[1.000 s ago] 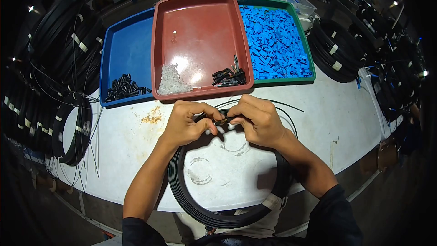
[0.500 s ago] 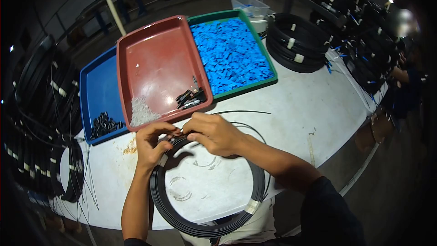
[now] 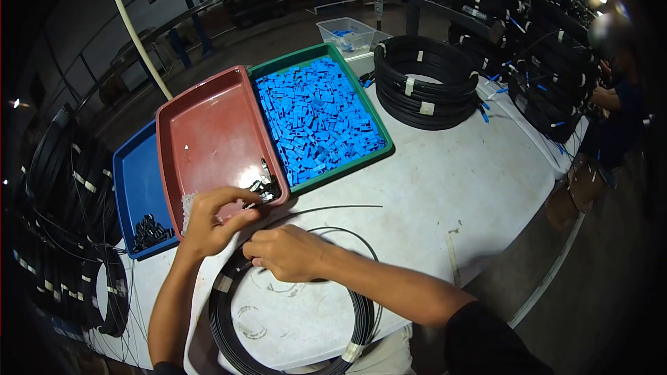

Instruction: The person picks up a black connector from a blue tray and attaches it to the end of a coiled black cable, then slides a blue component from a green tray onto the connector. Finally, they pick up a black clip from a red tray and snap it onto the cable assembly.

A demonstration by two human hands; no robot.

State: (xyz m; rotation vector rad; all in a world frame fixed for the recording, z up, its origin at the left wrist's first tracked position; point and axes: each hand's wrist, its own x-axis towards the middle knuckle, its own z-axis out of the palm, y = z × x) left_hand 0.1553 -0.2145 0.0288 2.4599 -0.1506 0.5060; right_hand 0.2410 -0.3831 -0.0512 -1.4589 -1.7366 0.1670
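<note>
A coil of black cable (image 3: 224,312) bound with pale tape lies at the table's near edge. My right hand (image 3: 286,253) is closed on the black cable at the coil's upper side; its fingertips are partly hidden. Over the near rim of the red tray (image 3: 208,121) reaches my left hand (image 3: 214,221), thumb and index finger apart. Its fingertips are beside a small pile of black and metallic pieces (image 3: 264,186) in the tray's corner. Whitish small bits (image 3: 187,210) lie partly behind that hand. A loose cable end (image 3: 347,207) stretches right across the table.
The green tray (image 3: 386,146) is full of blue plastic pieces (image 3: 319,118). Black pieces (image 3: 151,232) lie in the blue tray (image 3: 139,167). Stacked cable coils (image 3: 427,87) and a clear bin (image 3: 346,36) stand farther back. Another person (image 3: 615,111) is at the right.
My left hand has left my right hand and moved to the black pieces in the red tray. My right hand stays at the coil. The camera view has shifted.
</note>
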